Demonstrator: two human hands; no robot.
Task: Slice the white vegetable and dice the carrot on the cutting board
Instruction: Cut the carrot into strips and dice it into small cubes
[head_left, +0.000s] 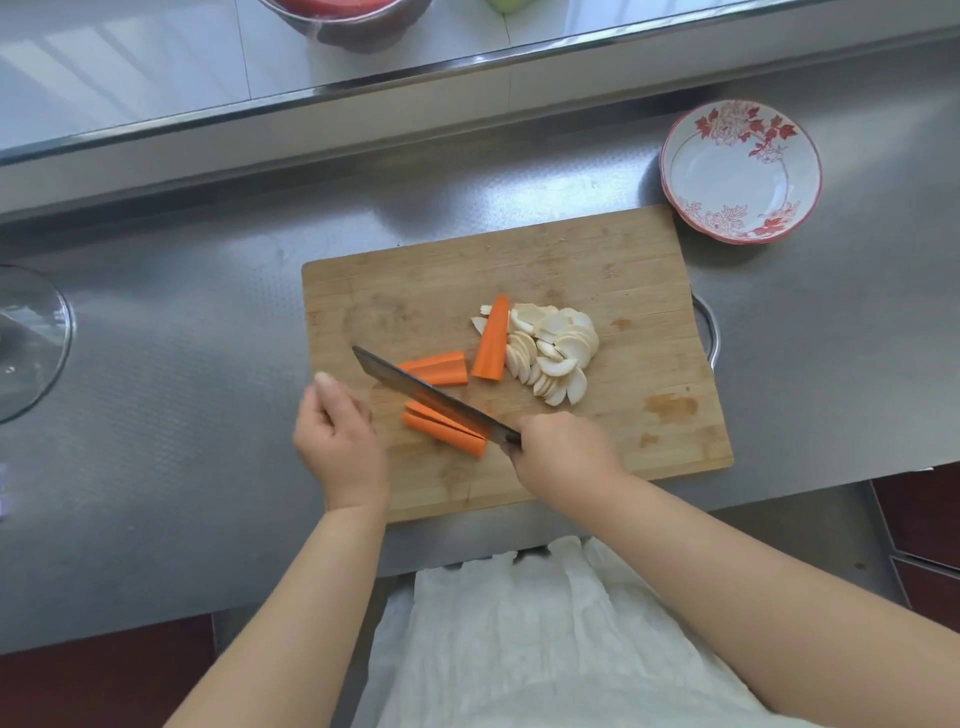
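A wooden cutting board (597, 260) lies on the steel counter. A heap of white vegetable slices (553, 351) sits right of the board's middle. Beside it leans a tapered carrot piece (492, 340). Two more carrot lengths lie split lengthwise, one (439, 368) behind the blade and one (444, 427) in front of it. My right hand (563, 454) grips the handle of a cleaver (415, 389), whose blade runs diagonally between those two lengths. My left hand (337, 436) hovers at the board's left edge, fingers loosely curled, holding nothing.
A white bowl with red flowers (740, 171) stands behind the board's right corner. A glass lid (31, 338) lies at the far left. A metal bowl with red contents (353, 21) sits on the raised ledge. A metal rim (709, 332) shows under the board's right side.
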